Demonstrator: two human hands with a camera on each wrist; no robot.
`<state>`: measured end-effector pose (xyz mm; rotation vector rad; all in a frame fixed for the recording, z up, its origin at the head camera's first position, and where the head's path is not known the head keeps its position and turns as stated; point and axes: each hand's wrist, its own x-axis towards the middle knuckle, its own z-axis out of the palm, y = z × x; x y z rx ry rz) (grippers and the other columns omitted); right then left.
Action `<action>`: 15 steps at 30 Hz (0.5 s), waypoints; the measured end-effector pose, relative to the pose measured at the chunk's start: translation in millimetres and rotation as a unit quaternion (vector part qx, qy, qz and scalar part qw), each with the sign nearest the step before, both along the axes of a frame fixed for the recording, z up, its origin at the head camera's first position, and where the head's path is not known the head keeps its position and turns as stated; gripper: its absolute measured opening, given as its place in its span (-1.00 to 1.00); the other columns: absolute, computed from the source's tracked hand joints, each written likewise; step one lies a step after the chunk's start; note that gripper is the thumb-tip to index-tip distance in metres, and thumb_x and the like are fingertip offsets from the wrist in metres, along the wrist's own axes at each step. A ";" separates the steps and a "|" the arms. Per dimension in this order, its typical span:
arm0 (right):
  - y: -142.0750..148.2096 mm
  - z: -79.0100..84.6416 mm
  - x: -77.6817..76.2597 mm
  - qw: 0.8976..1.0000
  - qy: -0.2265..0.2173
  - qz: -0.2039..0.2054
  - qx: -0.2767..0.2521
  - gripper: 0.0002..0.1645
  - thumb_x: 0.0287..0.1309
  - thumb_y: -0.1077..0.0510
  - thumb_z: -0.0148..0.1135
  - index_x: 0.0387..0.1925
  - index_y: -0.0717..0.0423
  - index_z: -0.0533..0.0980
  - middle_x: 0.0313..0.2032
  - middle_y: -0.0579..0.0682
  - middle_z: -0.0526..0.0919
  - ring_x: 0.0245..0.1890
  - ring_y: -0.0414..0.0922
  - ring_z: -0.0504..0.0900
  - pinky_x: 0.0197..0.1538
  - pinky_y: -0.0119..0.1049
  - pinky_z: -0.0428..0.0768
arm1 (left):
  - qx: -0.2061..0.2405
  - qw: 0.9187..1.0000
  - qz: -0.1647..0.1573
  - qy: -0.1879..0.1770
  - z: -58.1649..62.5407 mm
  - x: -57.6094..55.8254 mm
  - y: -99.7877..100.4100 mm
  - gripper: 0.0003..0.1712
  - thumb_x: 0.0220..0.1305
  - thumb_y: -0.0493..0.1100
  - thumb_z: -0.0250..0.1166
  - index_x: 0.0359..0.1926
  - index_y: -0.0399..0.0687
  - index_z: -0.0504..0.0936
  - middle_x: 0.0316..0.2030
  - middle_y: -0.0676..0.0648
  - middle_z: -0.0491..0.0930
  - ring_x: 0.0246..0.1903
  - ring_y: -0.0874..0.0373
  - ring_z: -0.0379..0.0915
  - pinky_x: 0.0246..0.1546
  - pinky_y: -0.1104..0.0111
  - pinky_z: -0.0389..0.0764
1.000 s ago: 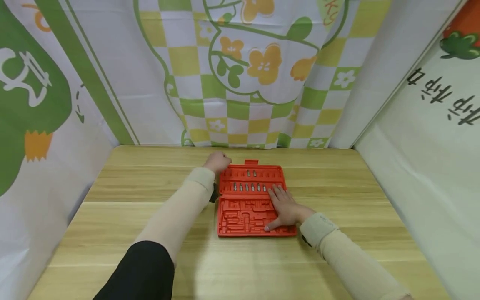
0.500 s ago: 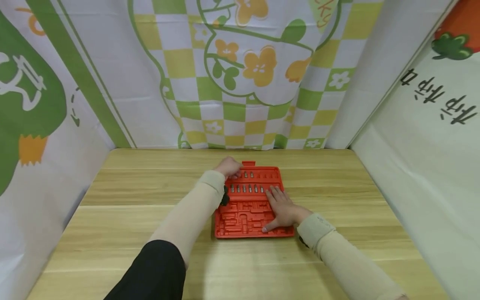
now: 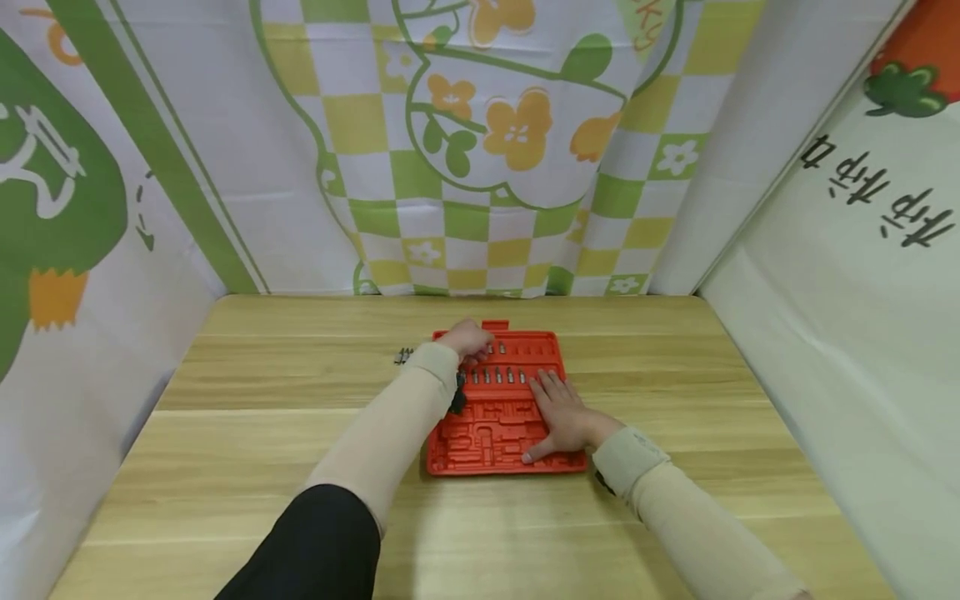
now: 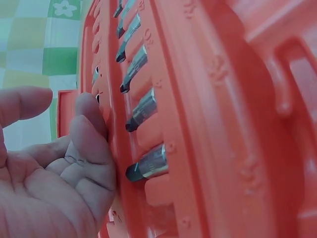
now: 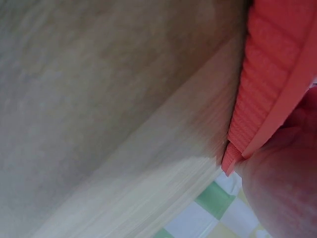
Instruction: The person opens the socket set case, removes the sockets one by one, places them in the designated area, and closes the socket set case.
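Observation:
A red plastic bit case lies unfolded on the wooden table. Metal screwdriver bits stand in a row in its far half, and more sit in the row behind. My left hand is over the far left part, by the back row. In the left wrist view its bent fingers touch the case beside the bits, the thumb held apart; nothing shows between them. My right hand rests spread on the case's right side, thumb on the near half. Its wrist view shows the case's ribbed side beside the palm.
Several loose metal bits lie on the table left of the case. The near half of the case has moulded recesses. A patterned curtain hangs behind the table, with printed sheets at both sides.
My left hand has moved right, from the case's far left corner to over the back row. Loose bits left of the case have come into sight. The right hand stays on the case.

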<state>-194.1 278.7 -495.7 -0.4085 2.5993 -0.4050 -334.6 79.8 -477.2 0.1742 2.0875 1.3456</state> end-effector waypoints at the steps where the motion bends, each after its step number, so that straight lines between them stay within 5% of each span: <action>1: 0.1 0.1 0.1 1.000 0.000 -0.001 0.000 0.58 0.02 -0.36 0.55 0.59 0.43 -0.21 0.58 0.41 -0.31 0.57 0.33 -0.36 0.53 0.21 -0.27 | -0.001 1.000 -0.003 0.001 0.1 0.3 0.4 -0.60 0.60 -0.22 0.00 -0.50 -0.07 0.34 -0.58 -0.04 0.30 -0.63 0.17 0.14 -0.51 0.33 0.32; 15: 0.2 -0.5 -0.1 1.000 0.002 -0.001 -0.004 0.58 0.02 -0.35 0.55 0.59 0.42 -0.21 0.58 0.40 -0.31 0.57 0.32 -0.35 0.53 0.21 -0.27 | -0.062 0.996 -0.063 0.016 3.1 -0.7 2.1 -0.73 0.63 -0.11 0.06 -0.11 -0.21 0.58 -0.64 0.00 0.30 -0.68 0.20 0.16 -0.50 0.34 0.43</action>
